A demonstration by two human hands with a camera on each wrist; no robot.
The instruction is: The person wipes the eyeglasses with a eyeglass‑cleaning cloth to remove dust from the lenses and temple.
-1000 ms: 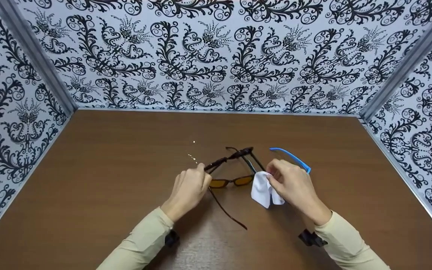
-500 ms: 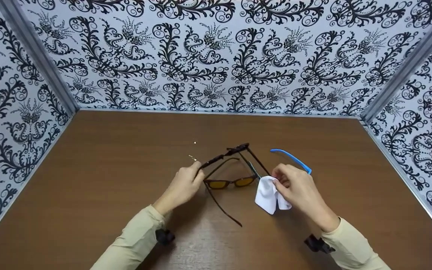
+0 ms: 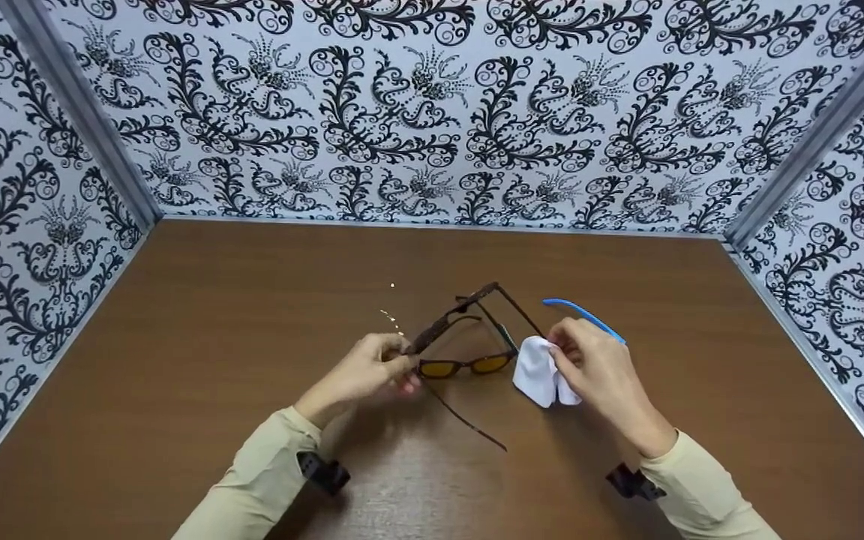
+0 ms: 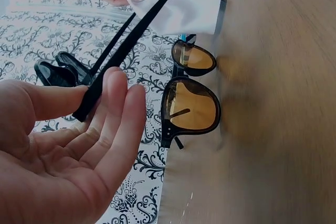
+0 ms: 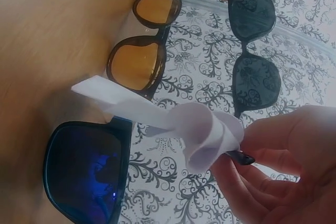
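Observation:
In the head view my left hand (image 3: pixel 361 375) pinches a pair of dark sunglasses (image 3: pixel 447 321) near one end of the front. Thumb and fingers meet at the hinge corner in the left wrist view, where a dark temple (image 4: pixel 131 40) runs away from them. My right hand (image 3: pixel 601 367) pinches a white cloth (image 3: pixel 539 373) around the other temple; a dark tip pokes out of the cloth in the right wrist view. The two grey-black lenses (image 5: pixel 256 82) face that camera. Below the raised sunglasses, amber-lensed glasses (image 3: pixel 464 366) lie on the table.
Blue-mirrored sunglasses (image 5: pixel 86 169) rest beside my right hand; their blue temple (image 3: pixel 586 318) shows behind it. Small gold glints (image 3: pixel 391 319) lie on the brown table (image 3: pixel 267 277) left of the glasses. Black-and-white patterned panels (image 3: pixel 432 112) enclose the back and sides.
My left hand shifts its hold at the corner of the sunglasses, its fingers now more opened out beneath. The sunglasses tilt slightly. My right hand with the cloth has moved a little to the right.

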